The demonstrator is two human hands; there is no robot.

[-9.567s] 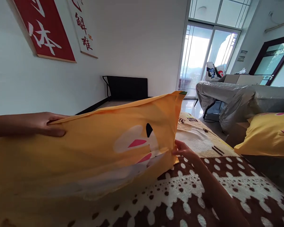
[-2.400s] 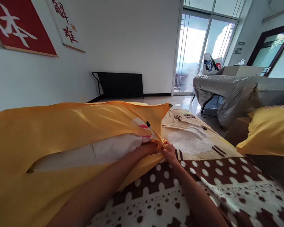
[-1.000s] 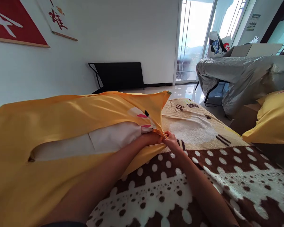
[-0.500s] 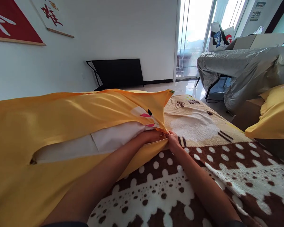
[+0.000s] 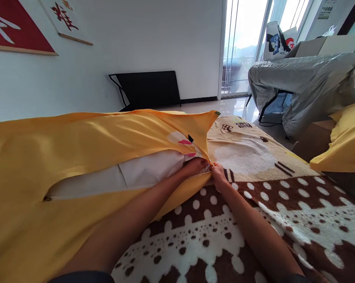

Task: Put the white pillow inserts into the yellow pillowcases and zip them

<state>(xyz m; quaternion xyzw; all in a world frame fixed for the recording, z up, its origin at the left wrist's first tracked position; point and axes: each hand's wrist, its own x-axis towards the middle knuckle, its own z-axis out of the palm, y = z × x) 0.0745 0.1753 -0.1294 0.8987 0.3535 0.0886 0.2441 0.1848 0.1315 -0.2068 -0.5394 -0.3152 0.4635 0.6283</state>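
Note:
A large yellow cover [image 5: 85, 141] lies across the left and middle, with a long slit through which a white inner piece [image 5: 150, 169] shows. At the right end of the slit, my left hand [image 5: 196, 166] is closed on the cover's edge, its fingers partly inside the opening. Touching it, my right hand [image 5: 219, 173] pinches the gathered yellow fabric from the right side. The cloth bunches between both hands, and a pink, white and black print sits just above them. The fingertips are partly hidden by folds.
Beneath lies a brown and cream blanket [image 5: 239, 157] with dots. A yellow pillow [image 5: 345, 137] rests at the right by a cardboard box [image 5: 316, 137]. Behind are a silver-covered table [image 5: 301, 74], a black folded frame [image 5: 150, 88] and a glass door.
The left hand has drawn back slightly to the left of the right hand, opening a small gap between them. The whole view has shifted a little.

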